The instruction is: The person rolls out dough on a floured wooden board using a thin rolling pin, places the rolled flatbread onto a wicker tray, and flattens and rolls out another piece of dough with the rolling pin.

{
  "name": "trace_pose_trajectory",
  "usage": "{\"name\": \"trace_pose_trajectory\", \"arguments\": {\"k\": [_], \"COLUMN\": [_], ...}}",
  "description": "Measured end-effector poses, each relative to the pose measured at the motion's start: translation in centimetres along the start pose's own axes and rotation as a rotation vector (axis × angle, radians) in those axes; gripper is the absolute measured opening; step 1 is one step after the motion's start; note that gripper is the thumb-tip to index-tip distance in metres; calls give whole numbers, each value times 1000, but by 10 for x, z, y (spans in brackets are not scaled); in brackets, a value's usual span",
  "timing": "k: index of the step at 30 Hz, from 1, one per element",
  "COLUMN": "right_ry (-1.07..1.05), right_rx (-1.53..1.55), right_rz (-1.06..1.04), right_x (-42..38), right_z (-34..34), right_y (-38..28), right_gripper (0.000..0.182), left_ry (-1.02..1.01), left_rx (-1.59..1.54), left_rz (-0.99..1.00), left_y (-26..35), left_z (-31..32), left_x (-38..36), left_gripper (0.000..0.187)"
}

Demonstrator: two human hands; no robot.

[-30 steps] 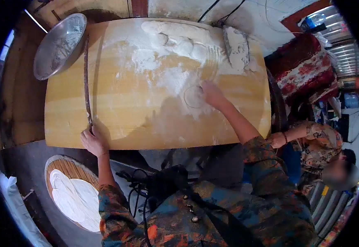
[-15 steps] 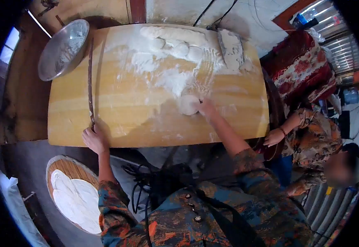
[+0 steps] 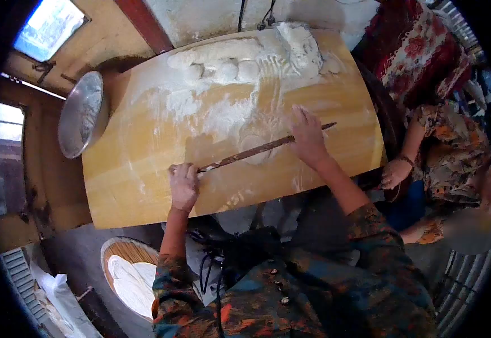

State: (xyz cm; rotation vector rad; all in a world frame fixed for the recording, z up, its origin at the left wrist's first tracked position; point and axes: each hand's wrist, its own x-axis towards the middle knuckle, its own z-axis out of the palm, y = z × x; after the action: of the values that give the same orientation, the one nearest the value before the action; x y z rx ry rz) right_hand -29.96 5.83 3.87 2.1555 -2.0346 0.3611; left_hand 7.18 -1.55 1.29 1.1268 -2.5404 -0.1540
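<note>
A thin dark rolling pin (image 3: pixel 251 152) lies slantwise over a round, floured piece of dough (image 3: pixel 252 141), partly covering it. Near the pin's left end, my left hand (image 3: pixel 184 187) has its fingers curled around it. My right hand (image 3: pixel 308 138) lies across the pin towards its right end, palm over the wood and fingers stretched out past it. Farther back on the floured wooden board (image 3: pixel 341 112) are several small dough rounds (image 3: pixel 229 71) and a long roll of dough (image 3: pixel 217 53).
A metal bowl (image 3: pixel 82 115) stands by the board's left edge. A floured slab-like thing (image 3: pixel 302 48) lies at the back right. Below left, thin white sheets (image 3: pixel 135 284) rest on a round woven tray (image 3: pixel 110 250). Another person's hand (image 3: pixel 396 173) is near the board's right edge.
The rolling pin has swung from upright at the left to lie across the dough round. My right hand has left the dough and come onto the pin. The view has turned.
</note>
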Motion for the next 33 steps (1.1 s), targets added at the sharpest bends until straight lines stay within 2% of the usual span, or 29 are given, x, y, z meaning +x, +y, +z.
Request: {"name": "trace_pose_trajectory", "arguments": {"k": [2, 5, 8, 11, 14, 17, 19, 20, 21, 23, 25, 26, 29, 31, 33], "right_ry": [-270, -167, -169, -310, -195, -293, -451, -527, -445, -324, -213, -136, -309, -285, -307], "right_rx": [31, -10, 128, -49, -86, -114, -4, 53, 49, 51, 0, -30, 61, 77, 83], "right_rz": [92, 36, 120, 282, 363, 340, 281, 251, 251, 247, 329, 367, 63, -30, -73], "right_x": [-32, -59, -64, -34, 11, 20, -18, -31, -24, -23, 16, 36, 39, 21, -13], "right_z": [39, 45, 39, 39, 49, 40, 20, 17, 26, 34, 59, 64, 57, 59, 57], "right_y": [29, 37, 18, 14, 30, 30, 21, 18, 22, 25, 31, 35, 36, 33, 25], "right_gripper": [49, 49, 55, 62, 64, 65, 65, 65, 64, 60, 54, 51, 49, 50, 52], "left_ry": [-52, -215, -132, -104, -192, -240, -208, -239, -262, -170, -51, -75, -223, -392, -464], "left_rx": [13, -10, 45, 166, 254, 230, 128, 113, 96, 109, 256, 105, -305, -527, -463], "left_rz": [36, -29, -284, -336, -433, -394, -267, -288, -308, -328, -339, -287, -154, -129, -316], "left_y": [5, 3, 17, 22, 12, 11, 23, 33, 40, 35, 14, 11, 25, 56, 62], "left_z": [9, 22, 41, 57, 64, 66, 57, 50, 47, 57, 74, 78, 81, 64, 61], "left_x": [18, 28, 25, 57, 107, 106, 63, 39, 33, 47, 104, 124, 156, 164, 140], "left_gripper": [16, 25, 46, 64, 66, 66, 61, 60, 60, 55, 50, 47, 39, 34, 31]}}
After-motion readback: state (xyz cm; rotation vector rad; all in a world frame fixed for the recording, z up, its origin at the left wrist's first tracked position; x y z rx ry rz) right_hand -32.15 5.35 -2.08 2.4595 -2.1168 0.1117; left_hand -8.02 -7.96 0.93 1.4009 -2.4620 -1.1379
